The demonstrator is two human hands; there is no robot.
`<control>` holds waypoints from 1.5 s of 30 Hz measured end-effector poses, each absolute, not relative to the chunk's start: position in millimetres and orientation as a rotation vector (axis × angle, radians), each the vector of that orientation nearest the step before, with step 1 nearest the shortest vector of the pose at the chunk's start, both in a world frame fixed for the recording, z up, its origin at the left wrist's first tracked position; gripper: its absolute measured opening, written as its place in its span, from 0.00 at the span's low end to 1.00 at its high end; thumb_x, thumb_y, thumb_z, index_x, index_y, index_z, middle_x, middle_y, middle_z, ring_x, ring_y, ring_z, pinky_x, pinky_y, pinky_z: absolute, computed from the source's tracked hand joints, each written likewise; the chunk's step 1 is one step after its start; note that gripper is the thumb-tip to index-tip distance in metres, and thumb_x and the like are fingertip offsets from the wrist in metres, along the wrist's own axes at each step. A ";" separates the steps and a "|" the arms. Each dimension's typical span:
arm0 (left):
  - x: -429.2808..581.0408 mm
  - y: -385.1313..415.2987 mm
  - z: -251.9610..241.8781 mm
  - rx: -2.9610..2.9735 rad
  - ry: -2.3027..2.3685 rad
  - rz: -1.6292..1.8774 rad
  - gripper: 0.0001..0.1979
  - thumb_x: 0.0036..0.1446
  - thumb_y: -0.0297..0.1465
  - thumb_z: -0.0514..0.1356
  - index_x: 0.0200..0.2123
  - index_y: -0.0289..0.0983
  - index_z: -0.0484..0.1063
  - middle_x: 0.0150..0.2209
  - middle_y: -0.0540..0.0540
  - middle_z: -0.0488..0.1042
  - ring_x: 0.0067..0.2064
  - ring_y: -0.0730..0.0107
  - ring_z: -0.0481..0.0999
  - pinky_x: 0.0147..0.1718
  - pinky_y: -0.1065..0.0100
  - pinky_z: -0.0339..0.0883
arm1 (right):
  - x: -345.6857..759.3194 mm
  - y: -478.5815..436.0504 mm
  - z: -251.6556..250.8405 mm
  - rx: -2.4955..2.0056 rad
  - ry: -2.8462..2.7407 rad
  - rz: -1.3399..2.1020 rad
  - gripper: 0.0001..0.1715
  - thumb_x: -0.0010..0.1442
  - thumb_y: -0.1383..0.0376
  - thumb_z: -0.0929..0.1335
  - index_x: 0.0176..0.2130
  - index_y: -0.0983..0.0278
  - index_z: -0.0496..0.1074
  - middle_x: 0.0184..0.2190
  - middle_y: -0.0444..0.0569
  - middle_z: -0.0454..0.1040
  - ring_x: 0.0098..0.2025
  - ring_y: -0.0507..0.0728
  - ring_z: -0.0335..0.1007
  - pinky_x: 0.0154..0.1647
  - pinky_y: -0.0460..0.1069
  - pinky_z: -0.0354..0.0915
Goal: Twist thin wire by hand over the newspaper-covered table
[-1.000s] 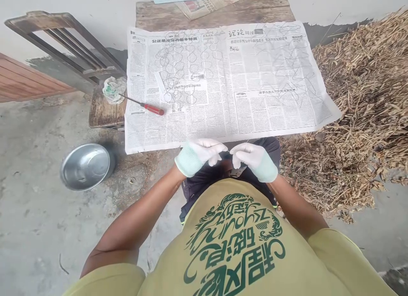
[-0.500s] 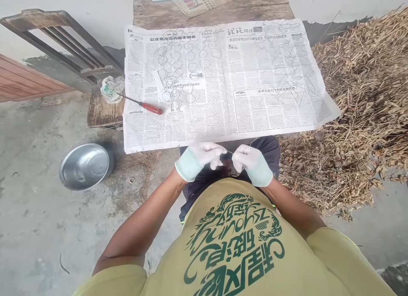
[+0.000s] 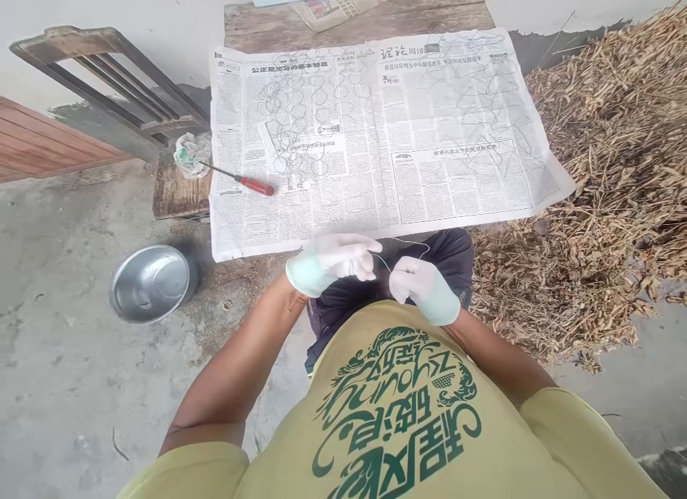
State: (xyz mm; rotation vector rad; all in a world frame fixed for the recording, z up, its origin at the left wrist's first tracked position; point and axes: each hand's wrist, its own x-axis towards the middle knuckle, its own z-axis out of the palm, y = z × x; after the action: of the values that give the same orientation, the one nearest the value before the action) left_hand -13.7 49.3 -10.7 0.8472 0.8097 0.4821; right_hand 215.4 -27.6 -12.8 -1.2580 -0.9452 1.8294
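Both hands wear white gloves with pale green cuffs, over my lap at the table's near edge. My left hand (image 3: 346, 258) is closed, its fingers pinched on one end of a thin wire (image 3: 383, 261). The wire arcs across to my right hand (image 3: 416, 281), whose fingers are curled shut on it. Another stretch of it loops up behind the right hand, by the newspaper (image 3: 343, 205). On the newspaper lie several thin wire pieces bent into rows of rings (image 3: 297, 111), and more tangled wavy wires (image 3: 483, 105) at the right.
A red-handled screwdriver (image 3: 256, 185) rests on the newspaper's left side. Beside it are a crumpled plastic bag (image 3: 190, 155) and a wooden chair (image 3: 179, 191). A metal basin (image 3: 153, 283) stands on the floor. Dry stalks (image 3: 606, 198) are piled at the right.
My hands have moved slightly apart, the left one to the left and the right one a little lower. More of the wire shows between and behind them.
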 end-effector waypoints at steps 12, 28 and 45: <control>-9.2 1.7 -46.6 0.926 0.638 1.009 0.30 0.52 0.41 0.78 0.59 0.46 0.82 0.62 0.38 0.79 0.50 0.54 0.85 0.55 0.54 0.78 | 207.2 -24.3 -37.2 -0.827 -0.705 1.929 0.23 0.63 0.56 0.75 0.25 0.61 0.66 0.17 0.42 0.68 0.21 0.52 0.63 0.27 0.51 0.55; 16.8 16.0 -23.2 0.846 0.952 1.166 0.20 0.53 0.47 0.75 0.24 0.36 0.81 0.23 0.43 0.80 0.28 0.61 0.81 0.32 0.61 0.77 | 198.6 -31.1 -19.9 -0.926 -0.871 2.026 0.15 0.60 0.67 0.70 0.24 0.61 0.66 0.16 0.41 0.68 0.21 0.52 0.64 0.28 0.50 0.56; 38.8 20.2 -28.5 0.457 0.973 0.968 0.27 0.57 0.52 0.72 0.41 0.33 0.79 0.30 0.46 0.81 0.24 0.72 0.77 0.26 0.69 0.73 | 194.5 -36.3 -27.3 -0.993 -0.740 1.931 0.17 0.61 0.63 0.72 0.24 0.60 0.65 0.17 0.42 0.68 0.21 0.52 0.64 0.27 0.50 0.55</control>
State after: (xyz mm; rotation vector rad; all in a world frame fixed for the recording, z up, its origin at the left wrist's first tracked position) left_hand 38.8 20.2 -28.5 0.4575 0.9727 0.9681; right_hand 194.5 -36.3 -27.3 -0.9934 -0.7395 1.9307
